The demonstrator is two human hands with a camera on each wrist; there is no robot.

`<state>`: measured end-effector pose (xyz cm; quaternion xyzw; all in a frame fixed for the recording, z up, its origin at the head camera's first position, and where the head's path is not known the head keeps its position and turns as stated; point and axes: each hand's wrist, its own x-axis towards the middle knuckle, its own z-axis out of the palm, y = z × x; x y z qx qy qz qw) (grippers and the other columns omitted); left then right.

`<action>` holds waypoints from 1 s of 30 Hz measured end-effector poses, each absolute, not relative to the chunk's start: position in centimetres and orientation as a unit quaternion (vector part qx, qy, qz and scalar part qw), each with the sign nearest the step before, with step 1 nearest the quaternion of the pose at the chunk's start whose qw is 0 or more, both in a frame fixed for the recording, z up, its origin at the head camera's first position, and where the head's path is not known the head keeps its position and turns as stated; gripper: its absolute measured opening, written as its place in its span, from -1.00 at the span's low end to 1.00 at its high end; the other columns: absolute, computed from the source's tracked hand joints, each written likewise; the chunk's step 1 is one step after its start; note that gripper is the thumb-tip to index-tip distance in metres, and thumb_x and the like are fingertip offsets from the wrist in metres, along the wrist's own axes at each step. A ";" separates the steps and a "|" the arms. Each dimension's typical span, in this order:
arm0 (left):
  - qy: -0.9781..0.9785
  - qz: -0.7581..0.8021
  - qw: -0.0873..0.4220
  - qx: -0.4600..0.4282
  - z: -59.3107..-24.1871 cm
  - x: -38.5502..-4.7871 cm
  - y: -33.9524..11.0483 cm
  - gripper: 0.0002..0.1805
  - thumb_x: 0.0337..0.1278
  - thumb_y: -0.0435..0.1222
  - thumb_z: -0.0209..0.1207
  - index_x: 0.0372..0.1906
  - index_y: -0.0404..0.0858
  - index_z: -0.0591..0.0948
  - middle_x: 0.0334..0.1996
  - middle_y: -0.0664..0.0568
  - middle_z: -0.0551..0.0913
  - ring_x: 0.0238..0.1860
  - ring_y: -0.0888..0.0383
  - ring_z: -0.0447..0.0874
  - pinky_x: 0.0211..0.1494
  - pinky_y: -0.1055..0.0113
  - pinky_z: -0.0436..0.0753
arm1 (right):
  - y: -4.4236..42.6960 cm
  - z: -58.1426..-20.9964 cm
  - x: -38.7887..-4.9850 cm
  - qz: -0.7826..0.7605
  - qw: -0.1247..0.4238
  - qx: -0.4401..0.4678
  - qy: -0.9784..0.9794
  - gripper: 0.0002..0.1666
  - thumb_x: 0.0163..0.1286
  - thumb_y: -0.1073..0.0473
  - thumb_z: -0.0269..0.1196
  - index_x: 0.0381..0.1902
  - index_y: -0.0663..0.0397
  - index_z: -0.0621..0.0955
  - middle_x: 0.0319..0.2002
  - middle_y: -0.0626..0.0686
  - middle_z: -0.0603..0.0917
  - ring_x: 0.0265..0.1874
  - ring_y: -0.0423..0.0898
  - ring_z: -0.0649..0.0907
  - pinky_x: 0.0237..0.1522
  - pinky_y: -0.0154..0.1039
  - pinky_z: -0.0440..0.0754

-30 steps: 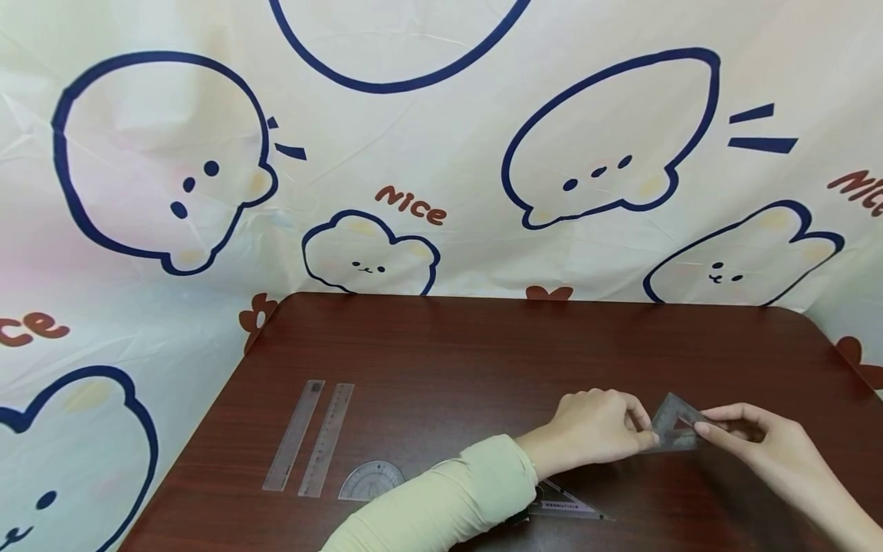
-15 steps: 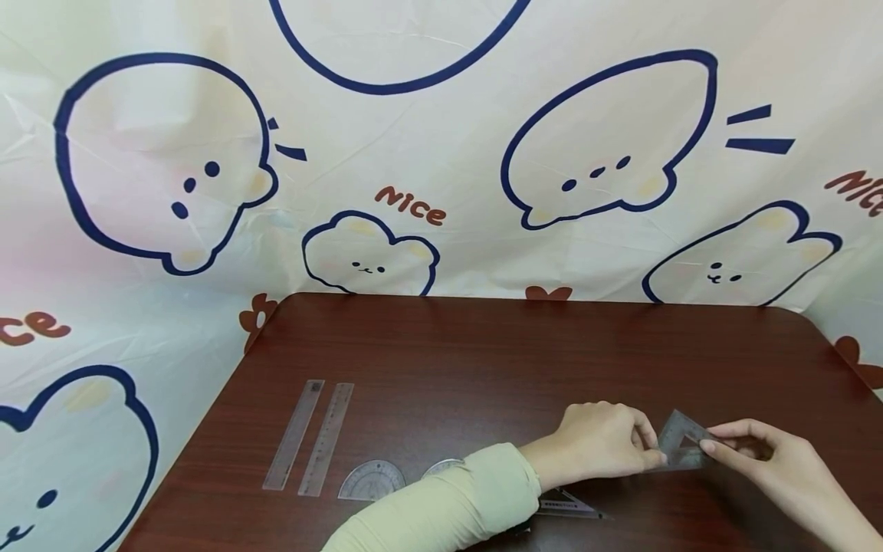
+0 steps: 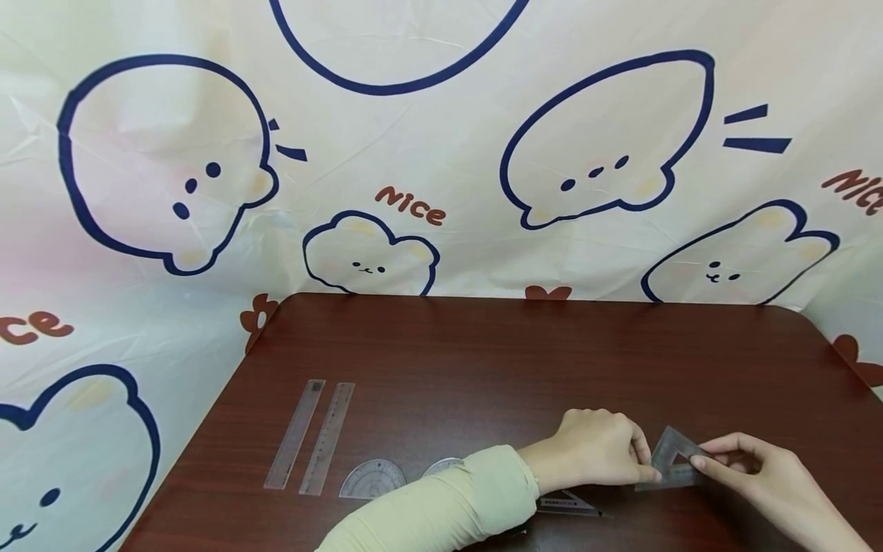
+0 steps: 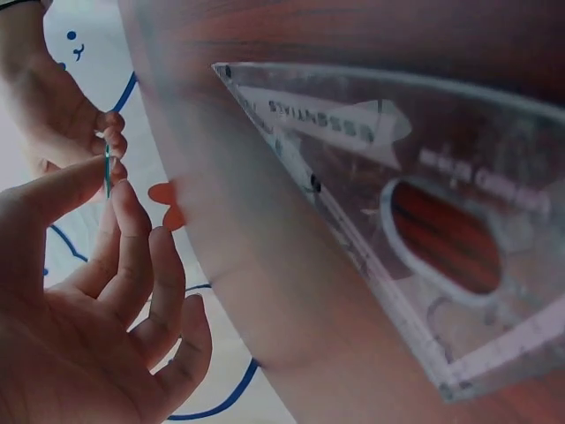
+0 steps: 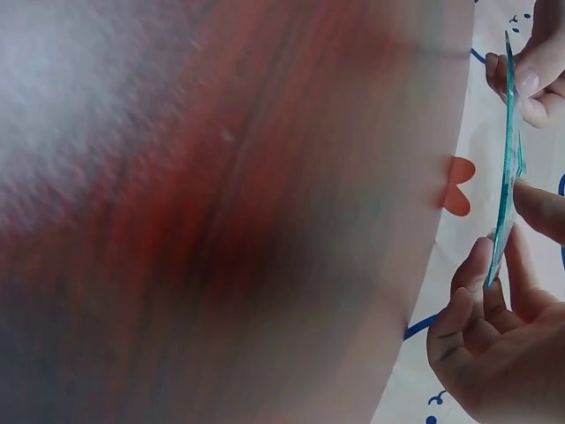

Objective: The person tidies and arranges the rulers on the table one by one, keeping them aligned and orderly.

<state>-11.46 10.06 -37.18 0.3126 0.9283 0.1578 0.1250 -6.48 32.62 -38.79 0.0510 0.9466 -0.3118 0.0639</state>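
Between both hands, a small clear set square [image 3: 679, 474] with a triangular cutout is held above the table. My left hand [image 3: 600, 448] pinches its left corner with thumb and fingertips. From the right, the thumb and fingers of my right hand [image 3: 766, 471] pinch its other side. In the right wrist view the set square [image 5: 507, 168] appears edge-on, greenish. Only a thin edge of that set square [image 4: 108, 172] shows in the left wrist view. Below my left forearm lies another clear set square [image 4: 353, 168], lettered and with an oval hole; the sleeve partly covers it in the head view.
Two clear rulers [image 3: 295, 435] [image 3: 327, 441] lie side by side at the left of the brown table [image 3: 469, 345]. Near them lies a protractor [image 3: 372, 481]; a second protractor [image 3: 441, 464] is mostly behind the sleeve. A printed cloth [image 3: 469, 153] hangs behind the table.
Both hands have moved toward the near side of the table, carrying the set square with them. They keep their pinch on it. The rulers and protractors have stayed put.
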 end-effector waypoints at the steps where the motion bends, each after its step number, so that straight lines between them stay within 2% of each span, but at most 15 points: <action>1: 0.928 0.157 0.127 0.314 -37.3 -11.5 10.0 -0.85 0.07 0.21 0.30 -0.46 0.35 0.65 -0.62 0.55 0.46 -0.54 0.53 0.39 -0.43 0.42 0.37 | 32.6 -39.0 -6.4 -0.312 0.067 0.049 0.946 -0.54 0.34 -0.14 0.34 -0.05 0.11 0.68 -0.30 -0.05 0.66 -0.45 -0.33 0.55 -0.40 -0.34 0.44; 10: 0.925 0.142 0.143 0.322 -37.7 -11.4 10.0 -0.85 0.06 0.20 0.32 -0.47 0.34 0.66 -0.55 0.56 0.49 -0.51 0.53 0.41 -0.38 0.43 0.38 | 32.2 -39.9 -6.6 -0.323 0.115 0.076 0.936 -0.48 0.34 -0.20 0.32 -0.04 0.12 0.67 -0.30 -0.06 0.65 -0.41 -0.20 0.59 -0.38 -0.29 0.47; 22: 0.929 0.090 0.138 0.331 -38.8 -11.1 10.3 -0.79 -0.02 0.24 0.34 -0.57 0.34 0.65 -0.60 0.54 0.50 -0.54 0.49 0.41 -0.35 0.39 0.40 | 31.4 -40.8 -6.5 -0.311 0.132 0.069 0.939 -0.63 0.35 -0.09 0.34 -0.14 0.10 0.69 -0.37 -0.10 0.64 -0.45 -0.17 0.56 -0.39 -0.25 0.44; 30: 0.924 0.074 0.136 0.349 -39.6 -11.0 10.5 -0.80 -0.04 0.24 0.36 -0.58 0.35 0.66 -0.62 0.54 0.50 -0.56 0.49 0.41 -0.34 0.38 0.40 | 31.5 -41.1 -6.3 -0.301 0.143 0.057 0.941 -0.67 0.36 -0.10 0.32 -0.18 0.04 0.68 -0.40 -0.10 0.61 -0.48 -0.21 0.52 -0.40 -0.27 0.40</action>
